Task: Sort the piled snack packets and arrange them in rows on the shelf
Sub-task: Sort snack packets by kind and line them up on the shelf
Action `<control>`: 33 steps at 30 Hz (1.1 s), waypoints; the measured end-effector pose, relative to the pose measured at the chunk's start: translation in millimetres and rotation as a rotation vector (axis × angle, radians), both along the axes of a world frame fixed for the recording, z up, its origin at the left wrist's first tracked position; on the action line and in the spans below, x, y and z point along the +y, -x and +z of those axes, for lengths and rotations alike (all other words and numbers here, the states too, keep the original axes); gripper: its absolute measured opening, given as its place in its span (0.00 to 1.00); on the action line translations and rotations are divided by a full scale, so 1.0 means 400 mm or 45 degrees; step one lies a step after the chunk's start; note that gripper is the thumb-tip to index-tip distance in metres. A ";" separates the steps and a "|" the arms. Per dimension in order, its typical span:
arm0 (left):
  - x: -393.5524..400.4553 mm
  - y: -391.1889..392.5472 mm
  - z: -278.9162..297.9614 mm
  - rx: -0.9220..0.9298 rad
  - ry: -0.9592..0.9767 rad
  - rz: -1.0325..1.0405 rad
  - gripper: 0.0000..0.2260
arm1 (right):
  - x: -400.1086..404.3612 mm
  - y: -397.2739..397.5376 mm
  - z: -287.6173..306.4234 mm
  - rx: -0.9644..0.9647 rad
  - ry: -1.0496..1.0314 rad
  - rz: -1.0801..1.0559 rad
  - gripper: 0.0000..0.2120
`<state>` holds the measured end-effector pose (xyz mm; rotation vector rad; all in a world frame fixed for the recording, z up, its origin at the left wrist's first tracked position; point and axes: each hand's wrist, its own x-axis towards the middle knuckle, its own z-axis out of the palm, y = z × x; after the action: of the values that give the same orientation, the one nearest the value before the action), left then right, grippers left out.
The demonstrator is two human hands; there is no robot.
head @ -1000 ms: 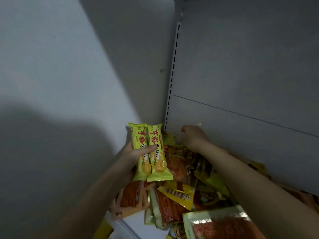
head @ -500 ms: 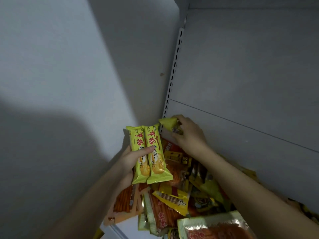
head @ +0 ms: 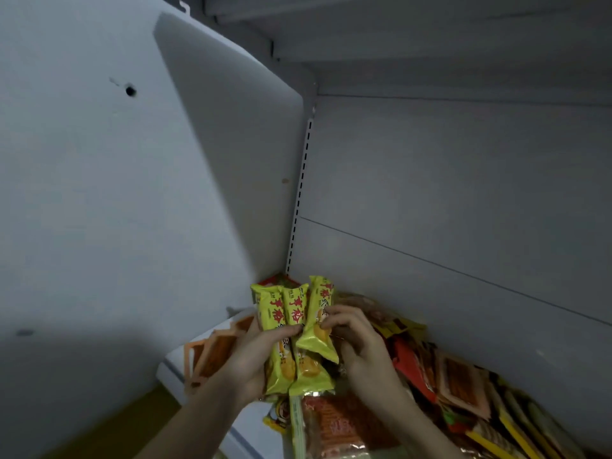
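While your left hand (head: 251, 356) clamps two yellow packets (head: 288, 339) side by side with the thumb across their fronts, your right hand (head: 356, 342) pinches a third packet (head: 319, 323) against them, above the heap (head: 430, 385) on the shelf (head: 251, 422). These look light, puffy and slick: glossy crinkled film, long pillow shapes with crimped ends. Hold them across the middle, not by the seals, and squeeze gently, since the contents may crush.
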<state>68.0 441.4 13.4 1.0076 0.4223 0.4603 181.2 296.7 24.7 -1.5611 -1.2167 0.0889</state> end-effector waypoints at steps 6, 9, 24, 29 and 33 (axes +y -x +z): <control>-0.116 0.014 0.014 -0.034 -0.094 -0.050 0.21 | -0.108 0.022 0.049 0.331 -0.082 -0.102 0.15; -0.157 0.010 0.029 -0.086 -0.142 -0.051 0.22 | -0.142 0.040 0.073 0.416 -0.131 -0.135 0.03; -0.245 0.004 0.042 -0.087 -0.280 -0.069 0.21 | -0.241 0.033 0.106 0.832 -0.003 0.034 0.25; -0.268 -0.055 0.063 -0.100 -0.339 -0.130 0.24 | -0.278 0.006 0.118 0.815 -0.138 -0.136 0.15; -0.301 -0.116 0.070 -0.123 -0.340 -0.258 0.23 | -0.331 -0.019 0.111 0.714 -0.256 -0.348 0.21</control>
<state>114.5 321.2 41.4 1.2668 0.1717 0.3863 188.9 164.3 69.1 -1.3834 -0.5514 0.2039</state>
